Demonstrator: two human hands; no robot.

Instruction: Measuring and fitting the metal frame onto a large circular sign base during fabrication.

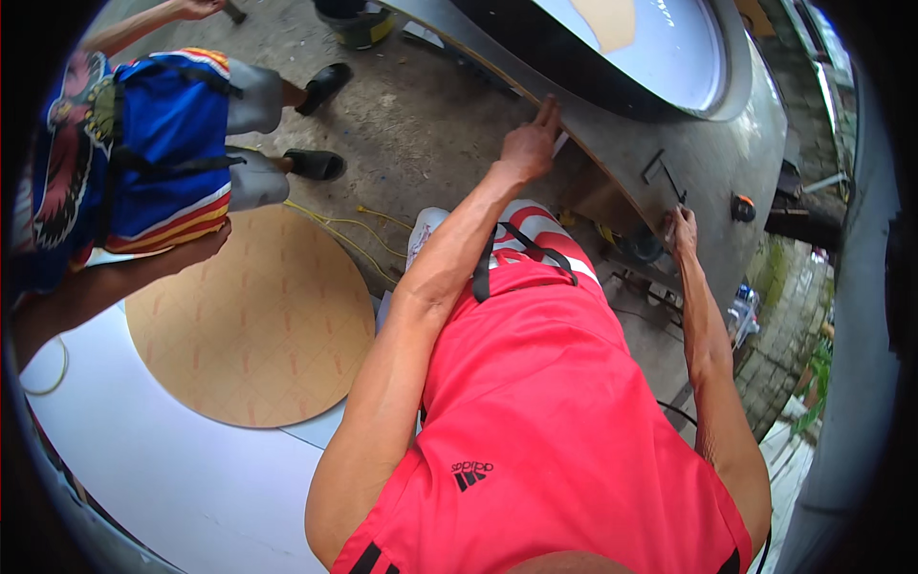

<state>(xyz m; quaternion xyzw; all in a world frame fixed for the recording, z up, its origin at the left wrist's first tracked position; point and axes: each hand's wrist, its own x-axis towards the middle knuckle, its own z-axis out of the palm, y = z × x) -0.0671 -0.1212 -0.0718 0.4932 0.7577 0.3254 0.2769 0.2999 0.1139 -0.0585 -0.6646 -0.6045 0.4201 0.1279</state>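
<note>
My left hand (529, 145) rests at the wooden edge of the grey table (712, 153), two fingers stretched out toward the large round black-rimmed piece (574, 62) on top. Nothing shows in that hand. At the table's right part, my right hand (682, 231) is closed by the edge around the end of a thin black tool (673, 184), whose exact kind I cannot make out. Next to its far end lies a small black angled piece (652, 165). An orange-and-black tape measure (742, 208) sits to the right of this hand.
At left stands another person (172, 143) in blue shorts. A round brown-covered disc (253, 320) lies on a white sheet (191, 478) behind my left arm. Yellow cord (354, 228) crosses the floor. A dark bucket (359, 29) stands near the table's far end.
</note>
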